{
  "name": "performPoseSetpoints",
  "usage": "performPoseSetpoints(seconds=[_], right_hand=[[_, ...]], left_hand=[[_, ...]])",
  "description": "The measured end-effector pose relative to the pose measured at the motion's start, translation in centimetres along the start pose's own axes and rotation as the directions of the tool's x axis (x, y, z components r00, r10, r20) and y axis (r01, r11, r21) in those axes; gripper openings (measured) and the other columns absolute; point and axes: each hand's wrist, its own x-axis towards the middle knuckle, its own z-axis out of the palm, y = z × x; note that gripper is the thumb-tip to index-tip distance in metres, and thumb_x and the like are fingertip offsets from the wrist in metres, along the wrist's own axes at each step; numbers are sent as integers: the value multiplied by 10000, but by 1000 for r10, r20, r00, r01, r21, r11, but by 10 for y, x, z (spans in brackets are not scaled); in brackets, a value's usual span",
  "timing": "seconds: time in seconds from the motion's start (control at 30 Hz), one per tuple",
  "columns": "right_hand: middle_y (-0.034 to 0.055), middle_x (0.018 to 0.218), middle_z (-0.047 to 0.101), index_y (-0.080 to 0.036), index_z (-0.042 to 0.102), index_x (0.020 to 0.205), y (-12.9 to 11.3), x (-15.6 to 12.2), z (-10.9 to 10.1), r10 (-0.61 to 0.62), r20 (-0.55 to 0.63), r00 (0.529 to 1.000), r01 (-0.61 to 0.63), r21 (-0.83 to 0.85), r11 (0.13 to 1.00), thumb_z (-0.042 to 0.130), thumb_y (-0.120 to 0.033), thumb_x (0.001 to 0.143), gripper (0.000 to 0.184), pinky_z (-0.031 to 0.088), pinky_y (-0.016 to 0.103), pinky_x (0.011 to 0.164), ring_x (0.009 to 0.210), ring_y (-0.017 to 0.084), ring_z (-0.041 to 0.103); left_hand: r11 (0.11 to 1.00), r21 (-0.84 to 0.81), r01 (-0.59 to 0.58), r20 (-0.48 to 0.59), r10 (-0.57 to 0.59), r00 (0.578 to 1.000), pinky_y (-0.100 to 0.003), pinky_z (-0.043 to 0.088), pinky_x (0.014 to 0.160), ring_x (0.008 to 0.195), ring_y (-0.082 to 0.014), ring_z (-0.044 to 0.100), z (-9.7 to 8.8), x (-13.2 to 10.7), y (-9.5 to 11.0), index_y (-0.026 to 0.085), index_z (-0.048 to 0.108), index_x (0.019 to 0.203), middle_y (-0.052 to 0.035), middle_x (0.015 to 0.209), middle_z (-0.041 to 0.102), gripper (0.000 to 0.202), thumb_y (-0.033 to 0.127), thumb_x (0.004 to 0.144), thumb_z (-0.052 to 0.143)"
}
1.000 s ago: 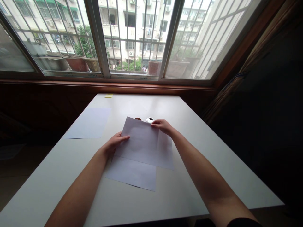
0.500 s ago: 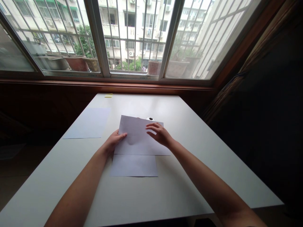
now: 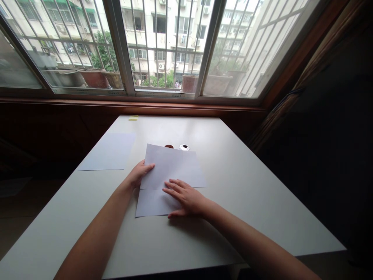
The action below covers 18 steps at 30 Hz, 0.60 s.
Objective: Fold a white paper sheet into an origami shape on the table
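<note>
Right hand (image 3: 188, 197) had dropped from the far edge of the paper to its near side since the previous frame; upper sheet (image 3: 171, 165) had slid slightly left, uncovering more of a dark reddish-brown disc (image 3: 169, 146) behind it. Left hand (image 3: 140, 172) held the left edge of the upper sheet, thumb flat on top, other fingers hidden underneath; grip closed on thin paper. Right hand held nothing: fingers spread, palm down, over the near part of the papers, thumb just by the near edge. Could not tell if its fingertips pressed or only hovered.

Upper sheet: plain, matte, pale lilac-white, straight-edged, skewed, near the middle of the table (image 3: 262, 202). Lower sheet (image 3: 153, 202) stuck out from under its near edge, same smooth blank stock; separate piece or fold, could not tell. Beside the brown disc, well within reach of the paper's far edge, sat a round white piece (image 3: 183, 147) with a dark centre. Third sheet (image 3: 106, 151), blank, rectangular, lay flat to the left, apart from the others. Thin yellow strips (image 3: 133, 118) lay at the far left corner. Tabletop white, smooth, faintly glossy.
</note>
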Motion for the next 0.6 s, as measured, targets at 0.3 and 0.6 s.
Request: performPoseSetpoints(seconds=[0.3,0.6], right_hand=[[166,1535,376,-146,398,1483,-3,-1,4,34,4,999,-34,-26,999,702,-616,751,922,217,519,1192,1443,356,284],[159,1551,349,-151,383,1492,-4,-2,3,58,17,998,-58,5,998,683,-652,747,946,187,515,1202,1454,358,254]], left_hand=[[997,66,-42,-33,45,998,-399,571,787,896,-294,706,3,-8,4,133,529,1256,-160,1074,709,652,365,717,814],[958,285,-10,-34,21,999,-245,477,555,597,-170,627,-13,-60,2,259,316,1506,9,753,655,894,364,748,779]])
